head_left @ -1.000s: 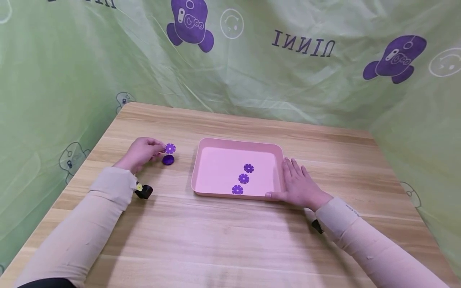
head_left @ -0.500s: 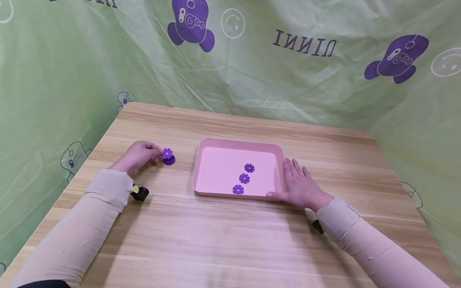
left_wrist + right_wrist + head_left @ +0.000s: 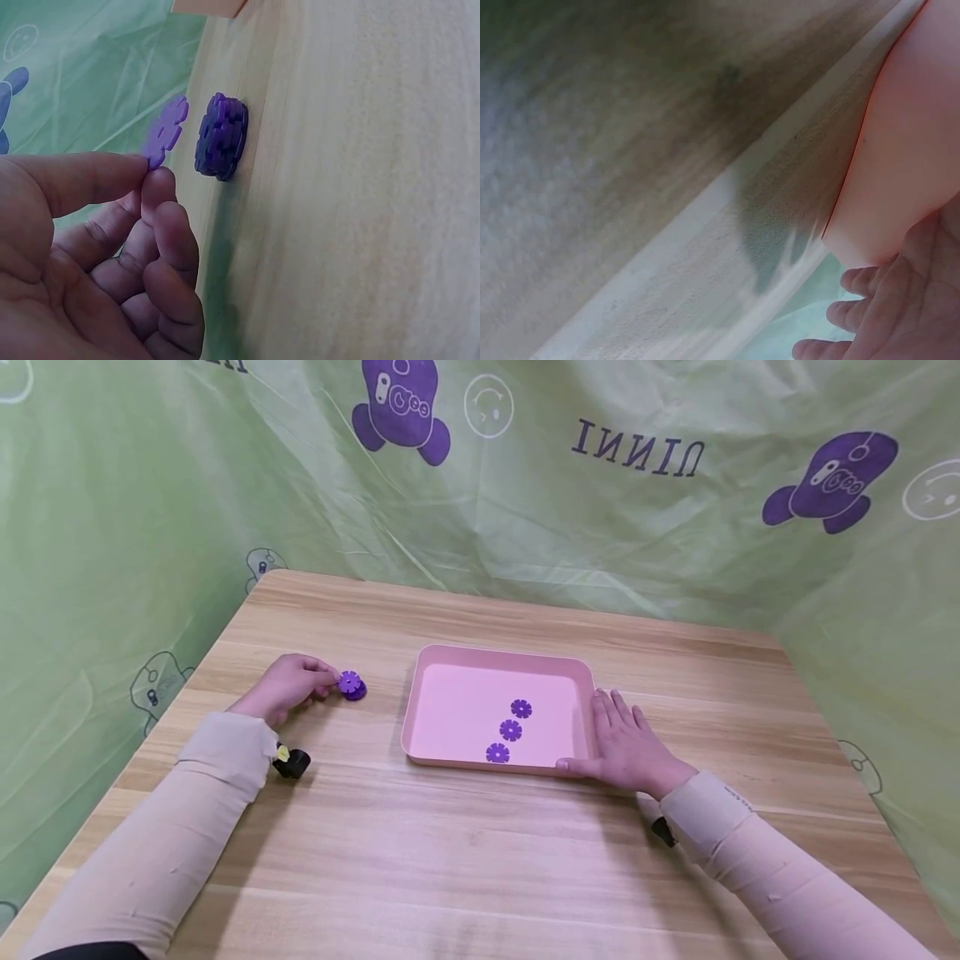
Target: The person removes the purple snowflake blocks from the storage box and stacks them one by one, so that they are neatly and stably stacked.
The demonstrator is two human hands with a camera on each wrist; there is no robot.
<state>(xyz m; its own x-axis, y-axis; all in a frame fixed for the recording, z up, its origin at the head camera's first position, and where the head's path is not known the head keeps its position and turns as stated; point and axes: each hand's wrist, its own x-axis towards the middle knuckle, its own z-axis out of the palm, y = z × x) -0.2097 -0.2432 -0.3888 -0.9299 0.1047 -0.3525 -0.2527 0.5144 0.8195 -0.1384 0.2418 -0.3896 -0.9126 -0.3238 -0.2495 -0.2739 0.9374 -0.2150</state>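
Between thumb and index finger, my left hand (image 3: 288,683) pinches a purple notched disc (image 3: 166,129) by its edge. Just below and beyond that disc stands a small stack of like purple discs (image 3: 222,138) on the table, and a gap shows between the two in the left wrist view. My right hand (image 3: 626,747) rests against the right side of a pink tray (image 3: 495,657), fingers straight, thumb on its near rim. Inside the tray, three purple discs (image 3: 511,730) lie flat in a slanting row toward the right.
The wooden table (image 3: 465,860) extends around the tray on all sides. A green printed curtain (image 3: 525,527) hangs behind the table and along both sides. Black wrist-worn devices (image 3: 292,764) hang under both cuffs.
My left hand has lowered the pinched disc from behind the stack to just over it. The right hand and the tray have stayed in place; the view has shifted slightly.
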